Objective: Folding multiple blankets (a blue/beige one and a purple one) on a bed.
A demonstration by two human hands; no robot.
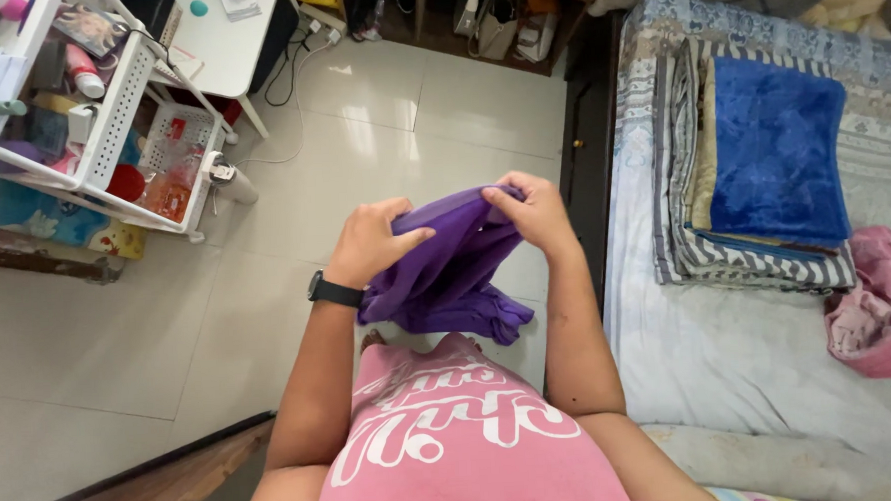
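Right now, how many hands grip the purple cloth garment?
2: the left hand pinches the purple cloth garment at its top left edge, and the right hand grips the top right edge. The rest hangs loose below them.

Deep purple is showing on the garment (446, 270), a solid shade with no print. A black band is sitting on the watch (333, 290). The top (454, 440) is glowing pink with white lettering looping across it. Over on the bed (751, 357), the sheet is reading pale blue-grey with a faint floral pattern. The folded stack (695, 240) is flashing grey-and-white stripes, a tan layer peeking through, and the blanket (777, 151) on it is shining royal blue. Rose pink is spilling from the crumpled cloth (884, 311). The floor (119, 335) is staying pale cream tile, and the cart (109, 115) is gleaming white.
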